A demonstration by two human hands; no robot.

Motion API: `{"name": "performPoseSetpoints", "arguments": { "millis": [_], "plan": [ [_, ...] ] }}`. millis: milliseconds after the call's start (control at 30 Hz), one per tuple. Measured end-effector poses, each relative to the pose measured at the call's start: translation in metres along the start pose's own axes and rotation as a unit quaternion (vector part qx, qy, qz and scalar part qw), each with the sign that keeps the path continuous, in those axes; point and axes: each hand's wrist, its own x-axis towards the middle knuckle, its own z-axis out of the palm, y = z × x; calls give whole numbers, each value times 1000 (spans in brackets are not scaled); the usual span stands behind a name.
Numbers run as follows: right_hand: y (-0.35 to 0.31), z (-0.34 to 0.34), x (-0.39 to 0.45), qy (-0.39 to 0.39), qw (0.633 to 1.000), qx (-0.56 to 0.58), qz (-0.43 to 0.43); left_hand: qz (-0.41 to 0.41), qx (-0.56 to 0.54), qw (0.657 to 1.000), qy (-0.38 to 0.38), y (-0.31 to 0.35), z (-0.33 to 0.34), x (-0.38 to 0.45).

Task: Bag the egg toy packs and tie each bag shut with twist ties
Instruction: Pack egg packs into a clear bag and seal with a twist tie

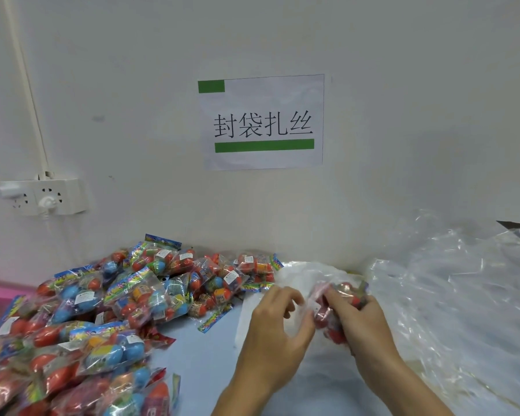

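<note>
At mid-surface, right hand (353, 318) grips an egg toy pack (327, 313) partly inside a clear bag (300, 283), left hand (278, 325) pinching the bag mouth just beside it; loose packs (108, 298) lie leftward.

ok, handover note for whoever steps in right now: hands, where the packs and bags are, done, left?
Left hand: fingers curled at the edge of a clear bag, seemingly pinching the film.
Right hand: grips an egg toy pack at that bag, in front of the person.
Pile of loose packs: on the table's left side, up to the wall.
Heap of clear plastic bags: on the right.
Done: no tied bag or twist tie visible.
Left: get this pack in, tie, then work through the pile.
</note>
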Motion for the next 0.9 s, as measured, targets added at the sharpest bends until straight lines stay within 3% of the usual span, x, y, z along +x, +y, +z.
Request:
{"name": "performPoseSetpoints", "arguments": {
  "millis": [100, 167, 267, 367, 467, 567, 633, 700, 800, 900],
  "plan": [
    [0, 4, -5, -75, 997, -23, 5, 11, -9, 1000, -2, 1, -2, 1],
    [4, 4, -6, -67, 994, -85, -4, 46, 9, 999, -11, 2, -4, 1],
    [8, 3, -4, 35, 987, -156, -14, 114, 21, 993, -39, 10, -4, 1],
    [9, 1, 0, 117, 988, -93, -23, 134, 14, 990, -43, 16, 1, -2],
    [9, -1, 4, 96, 995, -15, -19, 50, -51, 997, 24, 20, 0, -1],
    [8, 0, 3, 57, 998, 33, -23, -107, -95, 982, 121, 18, -4, 4],
    [9, 3, 2, 37, 997, 51, -33, -252, -177, 948, 82, 17, -5, 8],
    [9, 6, -1, 10, 997, 54, -51, -339, -289, 895, 14, 18, -3, 9],
    [3, 10, -13, -80, 991, 52, -94, -319, -416, 851, -37, 16, 1, 9],
    [-3, 10, -20, -113, 983, 23, -144, -283, -425, 860, -19, 12, 3, 8]
  ]
}}
